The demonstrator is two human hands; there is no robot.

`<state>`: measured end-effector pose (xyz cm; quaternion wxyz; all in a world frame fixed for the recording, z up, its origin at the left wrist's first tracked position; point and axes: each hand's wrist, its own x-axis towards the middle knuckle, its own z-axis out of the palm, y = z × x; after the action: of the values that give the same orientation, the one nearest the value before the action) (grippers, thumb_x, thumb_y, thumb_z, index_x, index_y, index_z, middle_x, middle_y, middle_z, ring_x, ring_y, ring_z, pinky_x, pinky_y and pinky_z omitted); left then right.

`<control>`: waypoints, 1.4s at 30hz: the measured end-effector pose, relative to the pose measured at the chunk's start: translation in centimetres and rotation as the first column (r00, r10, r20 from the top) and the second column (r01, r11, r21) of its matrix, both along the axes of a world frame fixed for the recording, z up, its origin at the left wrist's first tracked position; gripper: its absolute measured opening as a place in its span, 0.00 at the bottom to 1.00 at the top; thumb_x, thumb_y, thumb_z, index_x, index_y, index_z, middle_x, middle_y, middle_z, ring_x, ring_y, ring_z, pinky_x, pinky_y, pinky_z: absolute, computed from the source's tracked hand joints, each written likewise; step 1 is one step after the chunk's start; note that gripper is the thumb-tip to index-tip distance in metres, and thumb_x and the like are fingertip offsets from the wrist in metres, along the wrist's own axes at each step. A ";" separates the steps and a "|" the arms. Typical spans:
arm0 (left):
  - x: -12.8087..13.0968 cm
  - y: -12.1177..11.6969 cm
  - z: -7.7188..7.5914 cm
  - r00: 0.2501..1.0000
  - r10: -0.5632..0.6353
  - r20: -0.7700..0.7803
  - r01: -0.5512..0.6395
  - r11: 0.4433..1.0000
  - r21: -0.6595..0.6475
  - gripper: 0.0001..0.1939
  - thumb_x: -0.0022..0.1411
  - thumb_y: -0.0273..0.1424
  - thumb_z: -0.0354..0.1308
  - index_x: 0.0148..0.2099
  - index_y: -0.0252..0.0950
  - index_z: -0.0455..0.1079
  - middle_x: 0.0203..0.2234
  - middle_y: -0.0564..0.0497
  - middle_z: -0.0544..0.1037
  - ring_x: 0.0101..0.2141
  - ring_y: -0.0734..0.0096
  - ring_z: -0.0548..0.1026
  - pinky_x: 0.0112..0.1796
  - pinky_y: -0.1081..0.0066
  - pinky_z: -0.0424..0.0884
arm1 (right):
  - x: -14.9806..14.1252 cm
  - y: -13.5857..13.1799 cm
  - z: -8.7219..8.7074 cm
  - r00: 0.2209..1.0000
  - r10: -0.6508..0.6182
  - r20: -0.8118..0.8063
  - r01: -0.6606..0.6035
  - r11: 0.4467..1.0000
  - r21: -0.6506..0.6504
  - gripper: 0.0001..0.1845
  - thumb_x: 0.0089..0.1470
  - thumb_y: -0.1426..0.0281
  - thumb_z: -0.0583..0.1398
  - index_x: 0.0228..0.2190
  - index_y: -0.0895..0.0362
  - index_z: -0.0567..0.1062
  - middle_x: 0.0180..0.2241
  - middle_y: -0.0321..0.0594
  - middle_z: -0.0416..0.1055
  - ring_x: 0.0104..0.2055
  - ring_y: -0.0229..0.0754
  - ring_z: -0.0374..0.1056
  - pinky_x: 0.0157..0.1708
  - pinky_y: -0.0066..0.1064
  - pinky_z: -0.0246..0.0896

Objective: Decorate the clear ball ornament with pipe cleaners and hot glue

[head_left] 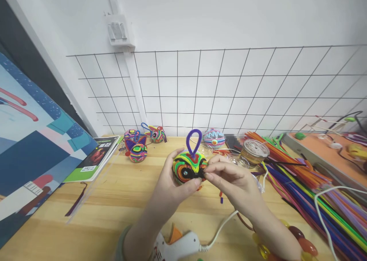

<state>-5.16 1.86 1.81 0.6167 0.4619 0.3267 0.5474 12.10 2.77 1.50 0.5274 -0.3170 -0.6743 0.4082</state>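
Observation:
A round, multicoloured ornament (183, 159) made of coiled pipe cleaners is held above the table, with a purple loop (194, 140) standing up from its top. Dark round eyes and a yellow V-shaped ridge show on its front. My left hand (174, 188) wraps around its left side and underside, thumb across the lower front. The fingertips of my right hand (229, 176) pinch together at the right eye; whether they hold a small part there is hidden. Below my hands lies a white glue gun (182, 247) with an orange trigger and a white cord.
Similar ornaments (138, 152) stand at the back left beside a magazine (96, 157). Another, pink and blue (214, 137), is near the wire grid (177, 88). Bundled pipe cleaners (309, 199), a clear spool (255, 152) and an orange tray (321, 154) fill the right side.

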 end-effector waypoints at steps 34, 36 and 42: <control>0.2 0.4 -0.9 0.999 -0.042 0.018 0.040 0.995 0.092 0.35 0.52 0.29 0.67 0.58 0.39 0.54 0.47 0.45 0.74 0.48 0.64 0.74 0.50 0.66 0.68 | -0.1 0.6 -0.2 0.999 -0.013 -0.044 0.010 0.998 -0.064 0.03 0.52 0.68 0.65 0.27 0.53 0.78 0.29 0.35 0.68 0.33 0.38 0.65 0.33 0.30 0.60; 0.1 0.5 -0.9 0.999 -0.032 0.007 0.031 0.995 0.099 0.34 0.53 0.30 0.66 0.58 0.39 0.55 0.48 0.45 0.74 0.48 0.63 0.73 0.50 0.66 0.68 | -0.2 0.6 -0.2 0.999 -0.018 -0.036 0.016 0.998 -0.058 0.03 0.52 0.68 0.65 0.27 0.53 0.78 0.29 0.36 0.68 0.32 0.38 0.65 0.32 0.31 0.61; 0.2 0.6 -1.0 0.999 0.019 -0.041 -0.016 0.997 0.079 0.31 0.55 0.31 0.65 0.58 0.41 0.56 0.48 0.48 0.75 0.49 0.66 0.73 0.50 0.68 0.67 | -0.2 0.7 -0.1 1.000 -0.029 -0.010 0.029 0.998 -0.052 0.05 0.52 0.66 0.65 0.27 0.54 0.78 0.27 0.37 0.69 0.31 0.39 0.65 0.31 0.32 0.61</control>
<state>-4.95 2.43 0.77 0.5864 0.4941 0.3218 0.5553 11.87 3.43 1.45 0.5284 -0.3381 -0.6560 0.4197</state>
